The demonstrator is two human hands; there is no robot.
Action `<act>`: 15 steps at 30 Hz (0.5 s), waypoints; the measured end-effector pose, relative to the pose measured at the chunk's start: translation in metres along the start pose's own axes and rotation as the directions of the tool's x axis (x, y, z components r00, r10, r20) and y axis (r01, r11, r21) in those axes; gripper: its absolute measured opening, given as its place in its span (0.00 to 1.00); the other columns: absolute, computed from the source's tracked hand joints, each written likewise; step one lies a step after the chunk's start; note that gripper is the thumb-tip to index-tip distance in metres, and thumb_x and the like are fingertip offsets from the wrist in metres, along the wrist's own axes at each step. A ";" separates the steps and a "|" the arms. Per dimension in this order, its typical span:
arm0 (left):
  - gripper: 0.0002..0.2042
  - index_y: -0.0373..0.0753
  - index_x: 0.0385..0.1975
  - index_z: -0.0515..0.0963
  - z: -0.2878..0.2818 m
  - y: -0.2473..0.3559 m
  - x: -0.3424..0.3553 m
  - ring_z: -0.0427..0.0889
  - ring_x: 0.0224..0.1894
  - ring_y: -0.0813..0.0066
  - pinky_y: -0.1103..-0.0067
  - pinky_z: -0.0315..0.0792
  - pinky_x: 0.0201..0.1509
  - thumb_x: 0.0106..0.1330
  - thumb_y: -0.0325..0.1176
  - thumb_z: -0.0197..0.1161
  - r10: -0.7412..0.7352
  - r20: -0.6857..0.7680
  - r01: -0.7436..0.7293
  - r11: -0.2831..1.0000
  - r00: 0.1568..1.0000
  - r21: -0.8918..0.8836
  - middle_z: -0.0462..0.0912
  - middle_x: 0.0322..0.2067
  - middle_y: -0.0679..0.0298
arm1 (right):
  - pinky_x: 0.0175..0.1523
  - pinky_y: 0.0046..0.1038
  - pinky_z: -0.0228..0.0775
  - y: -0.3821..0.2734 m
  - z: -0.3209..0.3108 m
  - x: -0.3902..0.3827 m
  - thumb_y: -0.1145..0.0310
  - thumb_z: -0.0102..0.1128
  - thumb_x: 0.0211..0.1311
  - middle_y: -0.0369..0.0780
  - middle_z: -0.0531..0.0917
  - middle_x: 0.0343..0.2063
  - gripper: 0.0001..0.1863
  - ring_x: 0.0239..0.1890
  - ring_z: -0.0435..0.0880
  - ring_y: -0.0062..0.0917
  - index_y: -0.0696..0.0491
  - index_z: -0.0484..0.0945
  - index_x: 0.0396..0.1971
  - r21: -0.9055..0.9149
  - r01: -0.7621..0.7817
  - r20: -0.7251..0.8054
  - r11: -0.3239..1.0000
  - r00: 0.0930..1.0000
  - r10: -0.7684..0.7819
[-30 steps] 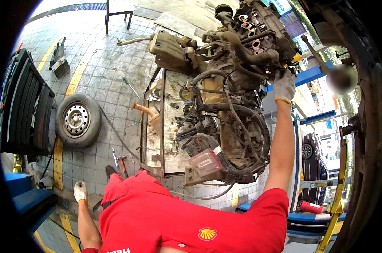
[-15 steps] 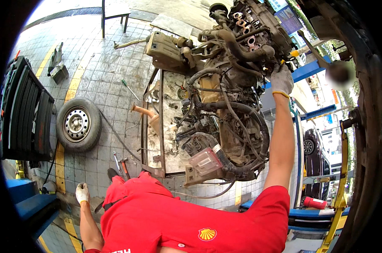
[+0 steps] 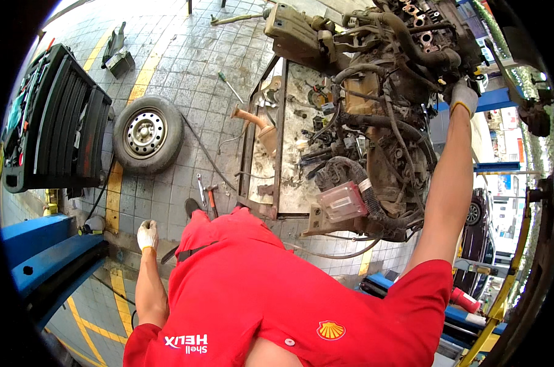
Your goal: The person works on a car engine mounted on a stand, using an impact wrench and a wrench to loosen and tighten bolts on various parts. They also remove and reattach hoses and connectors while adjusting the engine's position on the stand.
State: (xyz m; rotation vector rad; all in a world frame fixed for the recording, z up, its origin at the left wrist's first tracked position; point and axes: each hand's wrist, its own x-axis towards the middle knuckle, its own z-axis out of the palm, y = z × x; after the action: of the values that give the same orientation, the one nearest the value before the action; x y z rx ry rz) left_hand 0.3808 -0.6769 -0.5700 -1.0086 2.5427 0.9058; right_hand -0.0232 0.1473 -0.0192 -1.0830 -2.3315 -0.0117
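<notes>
A dirty car engine (image 3: 374, 134) with hoses and wiring fills the upper right, resting on a metal-framed stand (image 3: 278, 140). My right hand (image 3: 463, 96), in a white knit glove, reaches out to the engine's right side and touches it near a thick bent pipe (image 3: 445, 61). Its fingertips are hidden among dark parts, so what they grip does not show. My left hand (image 3: 147, 235), gloved too, hangs low at my left side over the floor. Its fingers are curled in, with nothing visible in them. A clear reddish plastic box (image 3: 343, 203) sits at the engine's near end.
To the left lie a wheel with tyre (image 3: 147, 134) and a black tool cart (image 3: 60, 122). A hammer (image 3: 212, 200) and a wrench (image 3: 201, 188) are on the tiles near my foot; a screwdriver (image 3: 229, 85) lies farther off. Blue lift arms (image 3: 57, 263) stand at lower left.
My view has swung, so the engine and cart appear farther right and higher. My right hand stays at the engine's right side; the left still hangs with curled fingers.
</notes>
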 end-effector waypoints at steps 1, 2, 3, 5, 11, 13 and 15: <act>0.17 0.35 0.45 0.86 0.001 0.000 0.001 0.88 0.49 0.51 0.66 0.78 0.54 0.69 0.43 0.61 0.005 -0.002 -0.005 1.000 1.000 -0.019 0.89 0.43 0.48 | 0.61 0.44 0.75 0.004 0.005 0.008 0.43 0.47 0.71 0.58 0.84 0.54 0.37 0.57 0.83 0.52 0.66 0.85 0.48 0.044 -0.055 0.028 0.997 0.998 0.054; 0.17 0.35 0.45 0.86 0.001 -0.004 -0.004 0.88 0.49 0.52 0.66 0.78 0.54 0.69 0.43 0.61 -0.005 -0.012 0.005 0.999 1.000 -0.038 0.89 0.43 0.48 | 0.57 0.42 0.77 0.000 0.006 0.005 0.50 0.50 0.71 0.54 0.85 0.52 0.29 0.53 0.86 0.48 0.62 0.85 0.49 -0.285 0.265 0.099 0.921 0.964 -0.246; 0.17 0.35 0.45 0.86 0.001 -0.004 -0.003 0.88 0.48 0.52 0.66 0.78 0.54 0.69 0.43 0.61 -0.002 -0.004 0.002 0.999 1.000 -0.040 0.89 0.43 0.49 | 0.54 0.40 0.79 0.014 0.013 0.021 0.55 0.51 0.71 0.51 0.87 0.50 0.24 0.49 0.87 0.44 0.59 0.85 0.49 -0.243 0.339 0.192 0.909 0.935 -0.298; 0.17 0.35 0.45 0.86 0.003 -0.001 0.004 0.88 0.48 0.52 0.66 0.78 0.54 0.69 0.43 0.62 0.012 0.012 -0.011 0.999 1.000 -0.052 0.89 0.43 0.49 | 0.50 0.38 0.81 0.042 0.029 0.053 0.62 0.52 0.71 0.45 0.89 0.46 0.17 0.43 0.89 0.38 0.54 0.84 0.49 -0.086 0.359 0.321 0.929 0.893 -0.315; 0.17 0.34 0.46 0.85 0.004 -0.022 -0.001 0.88 0.48 0.54 0.68 0.78 0.54 0.70 0.43 0.63 -0.039 0.002 0.039 0.994 0.999 -0.104 0.89 0.43 0.50 | 0.48 0.36 0.84 0.004 0.010 0.022 0.60 0.47 0.71 0.42 0.89 0.41 0.17 0.41 0.89 0.37 0.50 0.80 0.48 -0.625 0.742 0.550 0.243 0.639 -0.538; 0.17 0.34 0.46 0.85 0.002 -0.025 -0.003 0.88 0.47 0.55 0.68 0.78 0.54 0.70 0.43 0.63 -0.049 -0.004 0.049 0.994 0.999 -0.097 0.89 0.43 0.50 | 0.56 0.36 0.81 -0.013 -0.010 -0.001 0.58 0.46 0.69 0.44 0.86 0.51 0.20 0.51 0.86 0.40 0.48 0.80 0.53 -0.667 0.717 0.567 0.202 0.665 -0.487; 0.17 0.34 0.46 0.85 0.007 -0.038 0.001 0.88 0.47 0.54 0.68 0.77 0.54 0.70 0.43 0.62 -0.028 -0.014 0.026 0.991 1.000 -0.130 0.89 0.43 0.49 | 0.61 0.35 0.79 -0.018 -0.026 -0.020 0.57 0.45 0.69 0.45 0.84 0.57 0.22 0.58 0.84 0.40 0.47 0.80 0.56 -0.696 0.701 0.560 0.156 0.666 -0.493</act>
State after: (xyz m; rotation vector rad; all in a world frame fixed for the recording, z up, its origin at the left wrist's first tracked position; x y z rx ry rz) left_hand 0.4064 -0.6940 -0.5931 -1.0875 2.5038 1.0715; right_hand -0.0132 0.1148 -0.0035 -0.3497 -2.7999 -1.7351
